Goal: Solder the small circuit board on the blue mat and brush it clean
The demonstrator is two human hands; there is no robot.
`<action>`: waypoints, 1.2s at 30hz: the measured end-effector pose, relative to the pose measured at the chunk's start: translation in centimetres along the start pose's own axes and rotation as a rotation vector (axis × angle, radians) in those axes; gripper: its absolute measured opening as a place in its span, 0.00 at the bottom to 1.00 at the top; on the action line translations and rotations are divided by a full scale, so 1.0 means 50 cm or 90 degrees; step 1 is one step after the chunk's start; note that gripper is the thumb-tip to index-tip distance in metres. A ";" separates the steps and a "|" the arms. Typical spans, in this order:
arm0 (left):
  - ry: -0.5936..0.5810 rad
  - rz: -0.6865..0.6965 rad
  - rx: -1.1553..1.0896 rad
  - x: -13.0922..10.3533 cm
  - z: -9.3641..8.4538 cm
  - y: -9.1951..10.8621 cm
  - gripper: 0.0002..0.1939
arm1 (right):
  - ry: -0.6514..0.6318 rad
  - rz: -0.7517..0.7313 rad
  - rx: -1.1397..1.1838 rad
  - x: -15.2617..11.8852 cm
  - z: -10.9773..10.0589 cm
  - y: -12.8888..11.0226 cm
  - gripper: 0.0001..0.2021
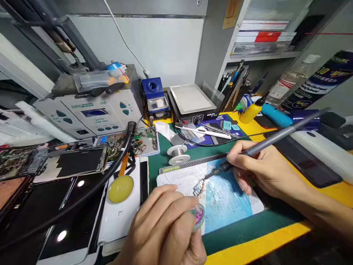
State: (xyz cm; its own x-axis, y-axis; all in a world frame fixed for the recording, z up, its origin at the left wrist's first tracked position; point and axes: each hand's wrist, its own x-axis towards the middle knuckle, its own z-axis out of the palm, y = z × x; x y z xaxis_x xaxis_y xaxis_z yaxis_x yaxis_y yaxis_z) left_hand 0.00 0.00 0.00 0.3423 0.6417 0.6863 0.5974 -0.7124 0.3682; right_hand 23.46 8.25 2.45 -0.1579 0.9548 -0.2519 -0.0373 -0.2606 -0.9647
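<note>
A long dark grey soldering iron (264, 141) is gripped in my right hand (255, 165), its tip pointing down and left. The tip is at the edge of a small circuit board (198, 187), which lies on a white and blue printed sheet (226, 198). My left hand (171, 224) is closed around a small round container (198, 216) with a pink and purple face, just below the board. Much of that container is hidden by the fingers.
Behind the sheet stand a solder spool (178, 154), a toothbrush (202, 130) and a black heating plate (194, 101). A thick black cable (91, 195) crosses phones at left. A yellow bottle (251, 110) and a dark phone (306, 158) are at right.
</note>
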 end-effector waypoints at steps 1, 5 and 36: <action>-0.002 -0.001 0.000 0.000 0.003 -0.001 0.15 | -0.001 -0.001 0.000 -0.002 -0.002 0.000 0.10; -0.003 -0.004 -0.004 -0.001 0.009 -0.005 0.16 | -0.007 -0.004 0.009 -0.006 -0.008 0.002 0.09; 0.031 -0.053 -0.009 0.022 -0.010 -0.016 0.13 | -0.065 -0.328 -0.284 -0.034 -0.006 -0.015 0.10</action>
State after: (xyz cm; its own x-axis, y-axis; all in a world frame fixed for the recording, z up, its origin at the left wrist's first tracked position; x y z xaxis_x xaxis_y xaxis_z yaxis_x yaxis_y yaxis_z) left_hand -0.48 1.14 0.75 0.2554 0.6849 0.6824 0.6122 -0.6608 0.4342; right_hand 24.06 6.88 3.58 -0.3216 0.9174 0.2344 0.2742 0.3271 -0.9043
